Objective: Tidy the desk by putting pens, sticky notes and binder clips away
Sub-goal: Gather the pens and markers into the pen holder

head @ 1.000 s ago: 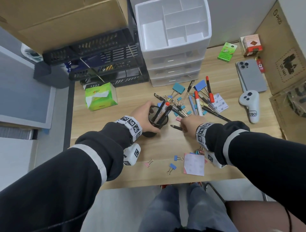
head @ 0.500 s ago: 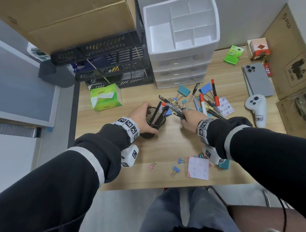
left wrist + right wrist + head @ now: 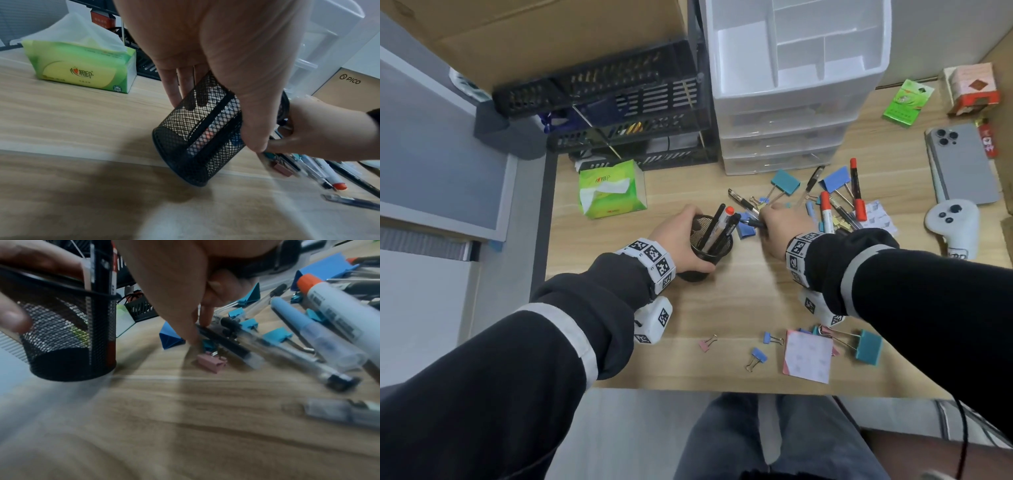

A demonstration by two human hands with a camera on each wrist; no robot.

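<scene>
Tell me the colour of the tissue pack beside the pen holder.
Green, with white tissue sticking out: the tissue pack shows best in the left wrist view.

The right hand (image 3: 777, 228) hides whatever its fingertips (image 3: 202, 321) touch among blurred pens (image 3: 287, 353).

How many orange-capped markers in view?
3. Cup marker stands in the mesh cup; white marker and red marker lie in the pile. Others may be hidden.

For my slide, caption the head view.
Left hand holds black mesh pen cup; right hand reaches among scattered pens.
</scene>
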